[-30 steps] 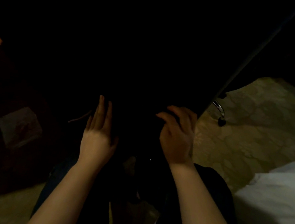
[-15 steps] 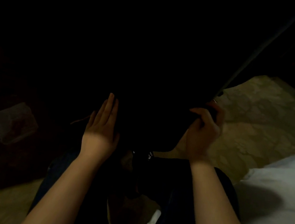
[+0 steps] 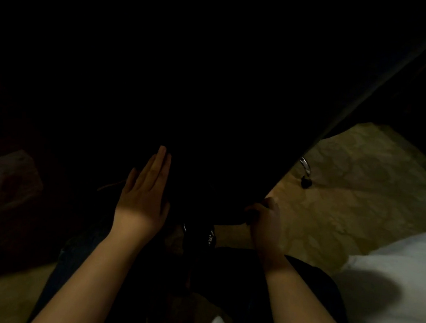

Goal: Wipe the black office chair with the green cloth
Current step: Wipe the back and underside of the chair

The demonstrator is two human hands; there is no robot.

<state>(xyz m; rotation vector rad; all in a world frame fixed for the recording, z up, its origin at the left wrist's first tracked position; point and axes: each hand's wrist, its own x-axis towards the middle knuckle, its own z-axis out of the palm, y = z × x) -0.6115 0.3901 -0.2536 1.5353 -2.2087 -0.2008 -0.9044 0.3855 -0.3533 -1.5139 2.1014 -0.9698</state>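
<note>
Hands: the left hand [image 3: 144,193] lies flat, fingers straight, against the black office chair [image 3: 212,108]; the right hand [image 3: 266,220] grips its lower edge. Green cloth not discernible in the dark; pressure could roll the black caster [image 3: 306,183] across the patterned beige carpet [image 3: 361,199], shifting the chair.

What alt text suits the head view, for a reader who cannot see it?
In a dim room, a left hand lies flat against a black office chair while the right hand grips its lower edge; no green cloth shows.

Very dim, underexposed frame, deep black shadows.
</note>
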